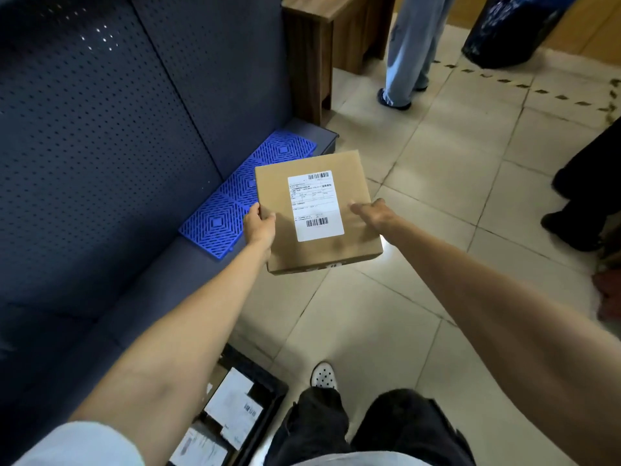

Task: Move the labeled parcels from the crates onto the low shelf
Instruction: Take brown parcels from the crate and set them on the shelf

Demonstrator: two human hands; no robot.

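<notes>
A flat brown cardboard parcel (pixel 349 250) with a white barcode label on top is held in the air over the floor, label up. My left hand (pixel 258 223) grips its left edge, thumb on top. My right hand (pixel 371 210) holds its right edge with the thumb laid across the top. Just beyond the parcel, blue plastic grid mats (pixel 218 223) lie on the low dark shelf (pixel 161 284), which runs along a dark perforated back panel. A black crate (pixel 272 388) with more labelled parcels (pixel 235 408) stands at the bottom, by my legs.
A wooden cabinet (pixel 312 62) stands past the shelf's far end. One person stands on the tiled floor at the top (pixel 403 62), another at the right edge (pixel 584 196). A dark bin (pixel 504 31) is at the top right.
</notes>
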